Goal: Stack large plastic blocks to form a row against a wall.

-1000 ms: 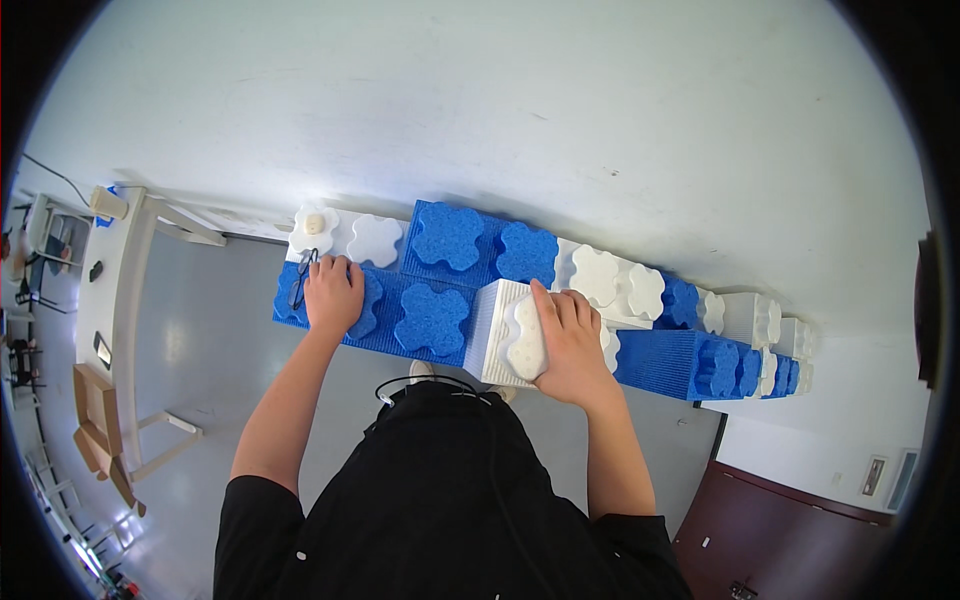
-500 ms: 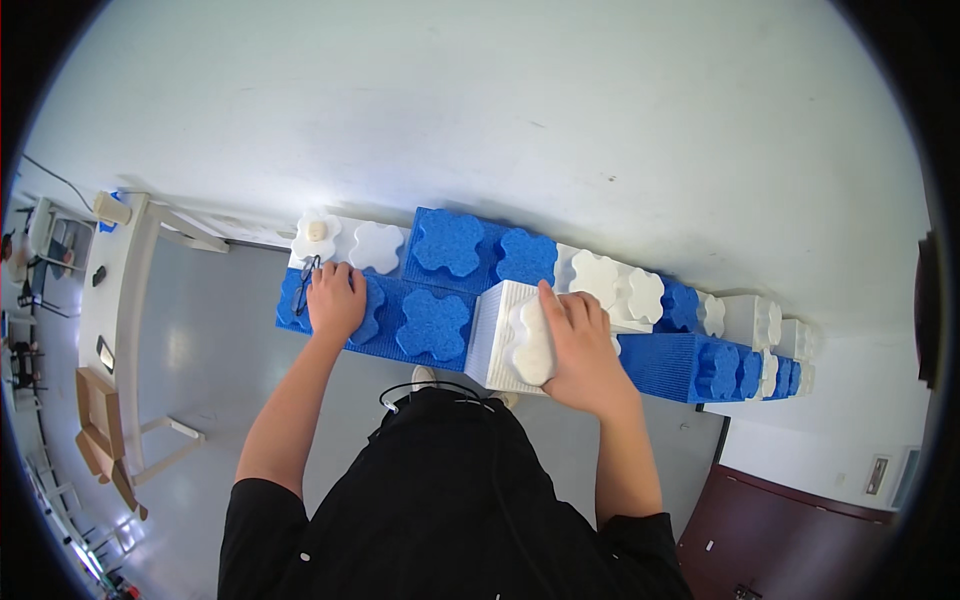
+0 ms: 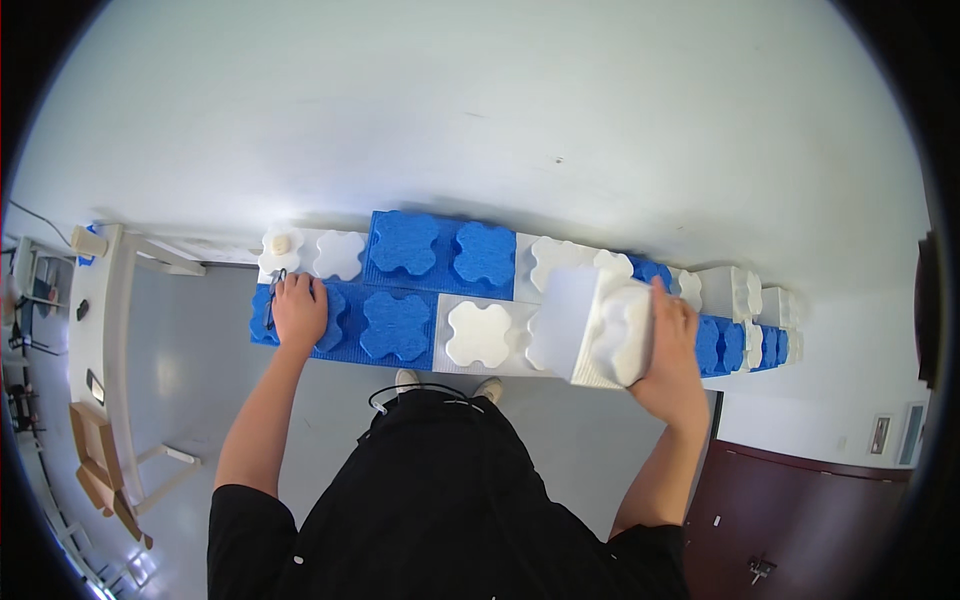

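Observation:
A raised white foam block (image 3: 612,335) with rounded, clover-shaped studs is tilted above the right part of the front row. My right hand (image 3: 668,365) is closed on its right side, fingers over the stud. At the left end, my left hand (image 3: 300,308) lies over a stud of a blue foam block (image 3: 352,355), its fingers stretched forward and slightly bent. Dark thin-framed glasses (image 3: 270,302) lie right beside that hand; whether its fingers touch them is unclear. A white block (image 3: 480,335) sits in the front row next to the blue one, partly covered by the raised block.
Behind stands a second row with a blue block (image 3: 440,245) and white blocks. A small beige piece (image 3: 282,244) rests on the far-left white stud. A pale wall (image 3: 500,120) backs the rows. At left are a white table (image 3: 95,320) and an open cardboard box (image 3: 95,455).
My right hand has carried the white block to the right, uncovering the white block beneath. My view has shifted right; my left hand stays at the same stud beside the glasses.

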`<state>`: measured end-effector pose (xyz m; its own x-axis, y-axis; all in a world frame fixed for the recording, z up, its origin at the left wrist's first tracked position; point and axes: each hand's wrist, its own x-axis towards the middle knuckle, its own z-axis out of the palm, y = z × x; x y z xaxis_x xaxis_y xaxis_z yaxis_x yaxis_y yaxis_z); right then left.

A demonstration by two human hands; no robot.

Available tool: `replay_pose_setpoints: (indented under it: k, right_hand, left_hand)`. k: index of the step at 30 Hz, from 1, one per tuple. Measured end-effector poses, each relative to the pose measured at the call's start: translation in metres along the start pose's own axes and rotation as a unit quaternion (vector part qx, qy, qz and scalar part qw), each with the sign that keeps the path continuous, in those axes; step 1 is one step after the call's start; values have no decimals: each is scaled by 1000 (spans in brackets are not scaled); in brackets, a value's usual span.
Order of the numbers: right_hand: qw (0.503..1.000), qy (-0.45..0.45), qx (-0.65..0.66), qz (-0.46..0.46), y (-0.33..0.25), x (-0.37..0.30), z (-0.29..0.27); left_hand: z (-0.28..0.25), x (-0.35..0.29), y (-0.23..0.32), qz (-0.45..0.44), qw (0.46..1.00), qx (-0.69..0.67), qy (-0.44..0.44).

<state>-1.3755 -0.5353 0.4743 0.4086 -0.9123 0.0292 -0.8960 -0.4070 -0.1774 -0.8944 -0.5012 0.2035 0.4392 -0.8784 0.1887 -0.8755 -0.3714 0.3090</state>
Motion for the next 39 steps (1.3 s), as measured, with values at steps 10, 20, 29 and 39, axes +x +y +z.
replay_pose_setpoints:
  k: [10,20,29,39]
  right_hand:
    - [998,-67,13,-14,2,-4,50]
    - [995,-90,20,-29,7,4,48]
    - [994,-106,31,-26,34,15,55]
    - [994,-87,43,-53,32,12,94]
  left_hand:
    - [1,-12,16,139,989,-31,47]
    - [48,-95,207,257,952,-135,-96]
    - [48,-102,236,211,965,-56,-144]
    - [50,-104,236,219,967,-61,-116]
